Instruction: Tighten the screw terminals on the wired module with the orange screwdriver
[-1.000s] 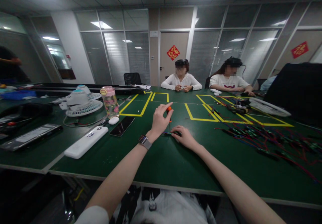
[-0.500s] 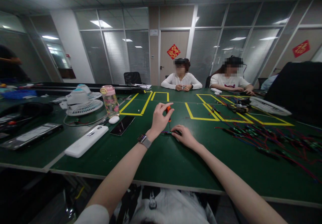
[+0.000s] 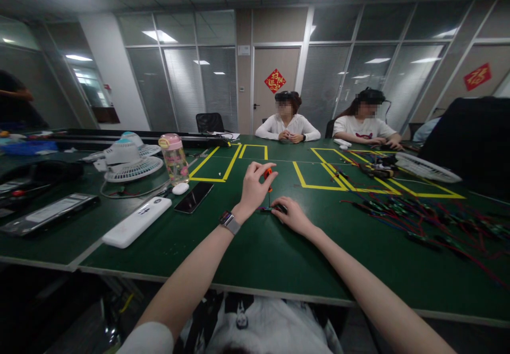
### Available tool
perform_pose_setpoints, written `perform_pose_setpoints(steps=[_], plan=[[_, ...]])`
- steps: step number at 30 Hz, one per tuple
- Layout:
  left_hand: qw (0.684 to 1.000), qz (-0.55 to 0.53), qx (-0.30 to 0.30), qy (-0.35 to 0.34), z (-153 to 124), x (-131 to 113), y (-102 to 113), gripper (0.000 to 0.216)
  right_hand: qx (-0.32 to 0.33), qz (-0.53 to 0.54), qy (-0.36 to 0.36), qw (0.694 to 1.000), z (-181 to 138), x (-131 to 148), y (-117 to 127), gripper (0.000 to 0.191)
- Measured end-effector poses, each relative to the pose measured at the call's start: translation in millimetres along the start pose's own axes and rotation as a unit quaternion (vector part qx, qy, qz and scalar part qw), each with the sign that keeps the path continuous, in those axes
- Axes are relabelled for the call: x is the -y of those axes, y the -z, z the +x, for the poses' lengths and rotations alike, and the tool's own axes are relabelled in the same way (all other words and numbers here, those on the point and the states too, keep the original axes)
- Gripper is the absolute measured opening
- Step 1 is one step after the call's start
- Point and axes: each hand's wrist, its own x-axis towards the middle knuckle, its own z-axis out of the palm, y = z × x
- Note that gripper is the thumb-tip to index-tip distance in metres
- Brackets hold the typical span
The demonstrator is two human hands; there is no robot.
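Back from the near edge of the green table (image 3: pixel 247 261), between that edge and the yellow tape outlines (image 3: pixel 322 188), a small circuit board (image 3: pixel 266 209) lies on the surface beneath an orange-handled screwdriver (image 3: pixel 268 174). The left hand (image 3: pixel 254 185) grips the handle from above, thumb on one side and fingers curled round the other, so that the thin shaft stands close to upright; that probably keeps the tip square to the board. The right hand (image 3: pixel 294 217) rests low on the table with thumb and fingertips closed on the board's dark right end, seemingly to stop it from sliding or turning. Where the tip meets the board is too small to make out. Wired boards (image 3: pixel 422 224) spread toward the surface's right edge, well apart from the hands, perhaps to leave the working spot free, while a black smartphone (image 3: pixel 194 198) lies off to the left.

Compared with half a second ago, both hands have hardly moved, and the board sits in the same place. The handle shows slightly differently between finger and thumb, which may mean a small turn. At the far edge, the co-worker in white (image 3: pixel 287 124) has shifted their hands a little.
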Motion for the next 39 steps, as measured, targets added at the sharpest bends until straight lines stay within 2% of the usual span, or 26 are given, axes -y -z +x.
perform_pose_setpoints(steps=[5,12,18,24,29,32,39], plan=[[0.999,-0.039,0.028,-0.017,1.4,-0.1,0.0,0.035,0.000,0.000,0.008,1.000,-0.1,-0.4,-0.1,0.010],[1.000,-0.006,-0.007,-0.002,0.6,2.1,-0.9,0.025,0.000,0.004,0.006,1.000,-0.1,-1.1,0.0,0.009],[0.996,-0.071,0.039,-0.022,2.2,1.3,-1.5,0.035,-0.001,0.009,0.007,1.000,-0.1,-1.8,-0.4,0.009],[1.000,0.004,-0.015,-0.002,1.1,2.0,-0.3,0.023,0.001,0.004,0.002,1.000,0.1,0.2,0.9,0.009],[0.994,-0.101,0.032,0.016,2.4,4.7,-2.7,0.037,-0.001,0.005,0.007,1.000,0.2,-0.5,0.4,0.010],[0.986,-0.155,0.042,0.046,3.0,7.3,-5.0,0.036,0.000,0.005,0.007,1.000,-0.1,-1.0,0.6,0.010],[0.998,-0.047,-0.023,0.029,2.7,2.8,1.0,0.022,0.004,0.006,0.006,1.000,0.0,0.7,1.8,0.010]])
